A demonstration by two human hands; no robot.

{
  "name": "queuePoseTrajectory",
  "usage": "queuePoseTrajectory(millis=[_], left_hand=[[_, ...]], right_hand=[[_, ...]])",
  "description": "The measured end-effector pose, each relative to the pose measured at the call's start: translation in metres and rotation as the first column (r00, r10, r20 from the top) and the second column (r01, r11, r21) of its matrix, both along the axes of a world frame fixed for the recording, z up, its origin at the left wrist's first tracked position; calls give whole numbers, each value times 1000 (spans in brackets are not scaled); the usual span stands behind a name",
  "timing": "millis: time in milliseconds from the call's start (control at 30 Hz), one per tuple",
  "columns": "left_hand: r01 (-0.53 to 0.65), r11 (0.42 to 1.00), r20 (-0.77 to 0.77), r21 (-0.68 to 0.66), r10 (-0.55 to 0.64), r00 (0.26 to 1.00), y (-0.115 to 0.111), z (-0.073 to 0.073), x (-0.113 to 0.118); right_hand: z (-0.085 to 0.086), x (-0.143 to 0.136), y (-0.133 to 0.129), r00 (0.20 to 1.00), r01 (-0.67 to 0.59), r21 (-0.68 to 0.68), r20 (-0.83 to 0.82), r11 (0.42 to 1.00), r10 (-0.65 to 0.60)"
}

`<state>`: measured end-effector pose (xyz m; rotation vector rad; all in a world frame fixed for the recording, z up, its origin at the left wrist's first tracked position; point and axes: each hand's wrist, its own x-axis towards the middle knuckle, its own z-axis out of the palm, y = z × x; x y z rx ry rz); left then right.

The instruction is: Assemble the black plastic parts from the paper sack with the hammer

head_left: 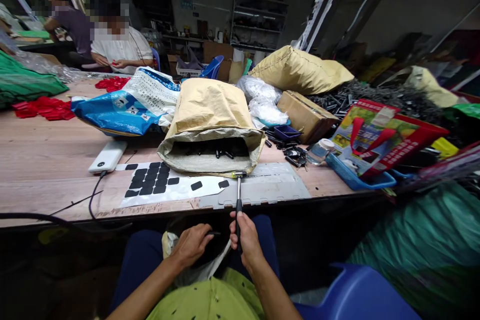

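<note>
My right hand (245,237) is wrapped round the black handle of a small hammer (239,190), whose metal and yellow head lies near the table's front edge. My left hand (193,244) is over my lap, at the mouth of a bag (210,270), with its fingers closed on a small black piece (213,233). On the table, an open tan sack (212,110) holds black parts. Several black rounded squares (150,179) lie on a white sheet (183,191) beside a grey plate (277,185).
A white power bank (108,156) with a cable and a blue-white bag (131,102) are to the left. At the right stand a wooden box (305,115), a jar (319,151) and a blue basket (356,175). Two people sit across the table.
</note>
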<state>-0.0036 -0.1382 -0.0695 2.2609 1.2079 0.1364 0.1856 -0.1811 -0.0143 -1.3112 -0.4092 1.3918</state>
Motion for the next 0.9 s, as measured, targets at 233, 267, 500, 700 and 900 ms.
queuePoseTrajectory(millis=[233, 267, 500, 700, 900], left_hand=[[58, 992, -64, -116, -66, 996, 8, 10, 14], [107, 990, 7, -93, -107, 994, 12, 25, 18], [-327, 894, 407, 306, 187, 894, 126, 108, 31], [-650, 678, 135, 344, 649, 749, 233, 95, 27], [-673, 676, 30, 300, 698, 715, 252, 88, 28]], right_hand=[[4, 3, -1, 1000, -4, -18, -7, 1000, 4], [4, 3, 0, 1000, -6, -18, -7, 1000, 5], [4, 2, -1, 1000, -7, -23, -2, 1000, 7], [2, 4, -1, 1000, -13, -41, 7, 999, 13], [4, 4, -1, 1000, -19, -39, 2, 999, 19]])
